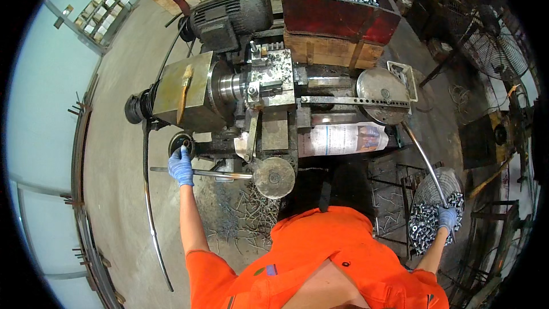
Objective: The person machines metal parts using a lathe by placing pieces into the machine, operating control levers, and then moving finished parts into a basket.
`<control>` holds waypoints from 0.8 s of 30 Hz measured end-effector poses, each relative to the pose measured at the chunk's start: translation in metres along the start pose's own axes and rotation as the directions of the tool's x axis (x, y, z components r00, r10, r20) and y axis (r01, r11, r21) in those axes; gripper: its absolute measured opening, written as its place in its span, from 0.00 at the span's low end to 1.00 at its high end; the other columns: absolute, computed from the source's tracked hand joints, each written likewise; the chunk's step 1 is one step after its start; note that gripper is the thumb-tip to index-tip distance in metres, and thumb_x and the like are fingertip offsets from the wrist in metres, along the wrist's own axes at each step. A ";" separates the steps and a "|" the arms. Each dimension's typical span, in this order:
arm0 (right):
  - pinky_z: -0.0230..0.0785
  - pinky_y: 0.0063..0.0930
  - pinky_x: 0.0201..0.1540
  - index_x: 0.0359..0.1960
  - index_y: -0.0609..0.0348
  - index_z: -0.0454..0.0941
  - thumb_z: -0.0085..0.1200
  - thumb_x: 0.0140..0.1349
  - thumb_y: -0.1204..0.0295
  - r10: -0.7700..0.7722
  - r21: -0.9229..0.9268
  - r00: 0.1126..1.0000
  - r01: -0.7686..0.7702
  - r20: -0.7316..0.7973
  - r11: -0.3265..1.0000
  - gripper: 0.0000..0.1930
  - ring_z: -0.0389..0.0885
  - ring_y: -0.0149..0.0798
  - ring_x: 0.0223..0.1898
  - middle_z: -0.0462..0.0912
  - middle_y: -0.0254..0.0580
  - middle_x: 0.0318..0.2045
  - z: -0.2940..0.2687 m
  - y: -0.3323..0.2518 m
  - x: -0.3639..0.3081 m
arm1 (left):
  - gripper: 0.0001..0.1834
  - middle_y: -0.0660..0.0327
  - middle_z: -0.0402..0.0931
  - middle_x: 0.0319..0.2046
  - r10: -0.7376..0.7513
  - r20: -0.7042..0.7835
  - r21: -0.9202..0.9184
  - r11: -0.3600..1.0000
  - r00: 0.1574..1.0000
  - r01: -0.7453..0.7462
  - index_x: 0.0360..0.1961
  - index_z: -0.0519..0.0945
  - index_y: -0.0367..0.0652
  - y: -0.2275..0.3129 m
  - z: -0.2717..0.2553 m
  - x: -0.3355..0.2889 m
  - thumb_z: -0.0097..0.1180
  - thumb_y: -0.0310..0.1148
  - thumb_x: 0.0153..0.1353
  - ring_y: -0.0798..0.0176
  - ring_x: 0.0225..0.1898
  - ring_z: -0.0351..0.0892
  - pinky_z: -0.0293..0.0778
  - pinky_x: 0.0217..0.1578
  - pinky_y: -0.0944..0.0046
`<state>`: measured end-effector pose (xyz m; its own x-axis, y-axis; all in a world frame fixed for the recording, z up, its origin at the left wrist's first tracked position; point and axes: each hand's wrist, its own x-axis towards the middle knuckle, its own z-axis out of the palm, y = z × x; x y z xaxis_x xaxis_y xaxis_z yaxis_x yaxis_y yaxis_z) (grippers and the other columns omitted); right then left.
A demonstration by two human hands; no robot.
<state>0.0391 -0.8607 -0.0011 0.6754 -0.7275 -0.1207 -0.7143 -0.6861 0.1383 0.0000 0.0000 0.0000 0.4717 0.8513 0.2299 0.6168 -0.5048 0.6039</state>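
The gloved left hand [181,165] is closed around the long steel lever [220,174] (blue glove, tight fist). The right hand [447,218] rests on the heap of bolts [426,223] beneath it; its grasp is unclear.

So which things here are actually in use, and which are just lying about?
In use:
- left hand on the lathe's long lever
- right hand at the basket of bolts, by the bent rod
- lathe

Lying about:
- red bin of bolts
- standing fan
- metal swarf on the floor
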 end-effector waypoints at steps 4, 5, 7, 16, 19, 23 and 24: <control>0.68 0.41 0.49 0.38 0.60 0.80 0.59 0.42 0.56 0.006 0.044 1.000 -0.005 -0.009 0.999 0.23 0.78 0.55 0.43 0.79 0.59 0.39 -0.002 -0.003 -0.003 | 0.18 0.54 0.82 0.31 0.006 -0.019 -0.009 1.000 1.000 -0.007 0.36 0.83 0.42 -0.006 0.006 0.003 0.55 0.46 0.57 0.60 0.31 0.82 0.73 0.36 0.63; 0.68 0.40 0.49 0.38 0.60 0.80 0.59 0.42 0.56 0.007 0.062 1.000 -0.006 -0.016 0.998 0.23 0.78 0.55 0.43 0.79 0.59 0.39 -0.002 -0.004 -0.004 | 0.18 0.54 0.82 0.31 -0.003 -0.021 -0.007 1.000 1.000 0.003 0.36 0.83 0.41 -0.006 0.007 0.003 0.55 0.46 0.57 0.60 0.31 0.82 0.73 0.36 0.63; 0.68 0.40 0.49 0.37 0.60 0.79 0.59 0.42 0.57 0.020 0.072 0.998 -0.016 -0.053 0.997 0.23 0.78 0.55 0.43 0.80 0.58 0.38 0.005 0.003 -0.001 | 0.18 0.54 0.82 0.31 -0.004 -0.021 -0.012 1.000 1.000 0.003 0.36 0.83 0.41 -0.005 0.010 0.004 0.55 0.46 0.57 0.60 0.31 0.82 0.73 0.36 0.63; 0.70 0.40 0.43 0.33 0.59 0.80 0.60 0.40 0.60 -0.011 0.085 0.996 0.019 -0.090 0.996 0.19 0.79 0.54 0.40 0.80 0.55 0.36 0.008 0.003 -0.007 | 0.18 0.55 0.82 0.30 0.014 -0.030 -0.015 1.000 0.999 -0.015 0.36 0.83 0.42 -0.013 0.011 0.005 0.54 0.46 0.57 0.59 0.31 0.82 0.73 0.35 0.63; 0.70 0.41 0.43 0.32 0.60 0.80 0.58 0.40 0.61 -0.026 0.065 0.994 0.033 -0.102 0.997 0.18 0.78 0.55 0.39 0.80 0.56 0.35 0.013 0.005 -0.004 | 0.18 0.55 0.82 0.30 0.021 -0.037 -0.012 1.000 0.999 -0.022 0.36 0.83 0.43 -0.021 0.013 0.008 0.54 0.46 0.57 0.59 0.31 0.82 0.73 0.35 0.62; 0.70 0.41 0.42 0.33 0.60 0.80 0.56 0.40 0.62 -0.022 0.139 0.998 0.030 -0.057 0.990 0.18 0.79 0.56 0.38 0.80 0.57 0.34 0.011 0.007 -0.008 | 0.18 0.55 0.82 0.30 0.025 -0.030 -0.025 0.999 0.999 -0.026 0.36 0.83 0.43 -0.016 0.014 0.007 0.54 0.46 0.57 0.59 0.31 0.82 0.73 0.34 0.62; 0.70 0.42 0.42 0.32 0.60 0.80 0.56 0.40 0.62 -0.023 0.144 0.998 0.031 -0.054 0.989 0.18 0.79 0.56 0.38 0.80 0.57 0.34 0.009 0.005 -0.010 | 0.18 0.55 0.82 0.29 0.030 -0.037 -0.023 0.999 0.999 -0.030 0.36 0.83 0.43 -0.020 0.014 0.007 0.54 0.46 0.57 0.59 0.30 0.82 0.73 0.34 0.62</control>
<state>0.0270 -0.8573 -0.0076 0.7006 -0.7100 -0.0705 -0.7122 -0.7019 -0.0087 -0.0002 0.0144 -0.0213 0.4663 0.8407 0.2754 0.5874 -0.5270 0.6142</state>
